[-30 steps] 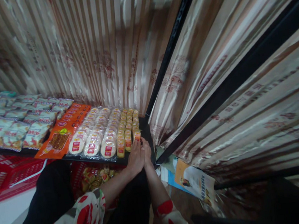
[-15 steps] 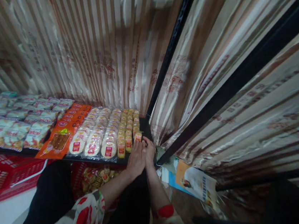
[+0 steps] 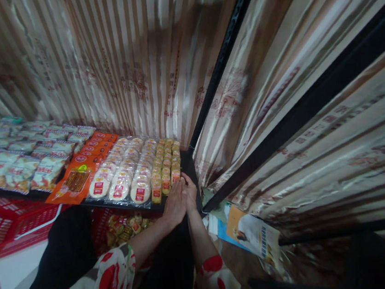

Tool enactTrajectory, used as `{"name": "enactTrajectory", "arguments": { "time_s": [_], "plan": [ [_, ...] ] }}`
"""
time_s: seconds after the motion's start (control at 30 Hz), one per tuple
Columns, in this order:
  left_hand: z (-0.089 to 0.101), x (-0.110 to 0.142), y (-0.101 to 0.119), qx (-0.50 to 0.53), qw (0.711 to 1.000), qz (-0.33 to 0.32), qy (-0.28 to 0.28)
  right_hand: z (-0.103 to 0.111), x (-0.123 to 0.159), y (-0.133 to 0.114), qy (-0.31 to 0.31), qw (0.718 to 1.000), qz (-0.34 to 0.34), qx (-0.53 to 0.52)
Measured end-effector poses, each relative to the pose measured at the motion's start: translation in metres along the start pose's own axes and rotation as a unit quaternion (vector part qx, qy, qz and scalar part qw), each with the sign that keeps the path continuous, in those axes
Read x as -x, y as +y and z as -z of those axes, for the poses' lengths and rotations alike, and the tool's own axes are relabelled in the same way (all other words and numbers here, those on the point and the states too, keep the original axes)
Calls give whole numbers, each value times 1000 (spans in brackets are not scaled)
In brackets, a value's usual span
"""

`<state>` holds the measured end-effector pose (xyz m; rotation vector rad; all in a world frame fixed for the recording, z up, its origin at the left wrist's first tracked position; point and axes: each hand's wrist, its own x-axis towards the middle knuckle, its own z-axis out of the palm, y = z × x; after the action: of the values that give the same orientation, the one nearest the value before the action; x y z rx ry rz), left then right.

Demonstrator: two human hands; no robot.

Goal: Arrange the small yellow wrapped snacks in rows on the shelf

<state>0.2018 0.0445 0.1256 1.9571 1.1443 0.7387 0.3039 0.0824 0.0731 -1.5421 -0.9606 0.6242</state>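
Under the left of the black shelf [image 3: 188, 161] I see a red basket [image 3: 12, 225]. Along the shelf run white bags [image 3: 47, 172], orange packs [image 3: 77, 174], rows of round cakes [image 3: 118, 186], then yellow packs [image 3: 165, 177] near its right end. There, at the shelf's front, the left hand [image 3: 176, 205] and right hand [image 3: 190, 193] touch, fingers partly bent by the last yellow row; whether they grip one I can't tell. A striped curtain [image 3: 123, 55] backs the shelf; booklets [image 3: 254, 232] lie lower, to its right.
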Motion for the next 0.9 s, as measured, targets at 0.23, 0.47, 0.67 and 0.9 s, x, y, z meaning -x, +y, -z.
{"name": "enactTrajectory", "arguments": {
  "time_s": [0.23, 0.47, 0.67, 0.9],
  "plan": [
    [-3, -2, -4, -4, 1000, -7, 9, 1, 4, -5, -10, 999, 22, 22],
    [-4, -3, -5, -20, 1000, -13, 10, 2, 7, -3, -3, 1000, 28, -1],
    [-2, 3, -5, -37, 999, -32, 16, 1, 14, -1, 53, 997, 20, 49],
    [5, 27, -6, -31, 999, -13, 3, -1, 40, -4, 99, 992, 24, 76]
  ]
}}
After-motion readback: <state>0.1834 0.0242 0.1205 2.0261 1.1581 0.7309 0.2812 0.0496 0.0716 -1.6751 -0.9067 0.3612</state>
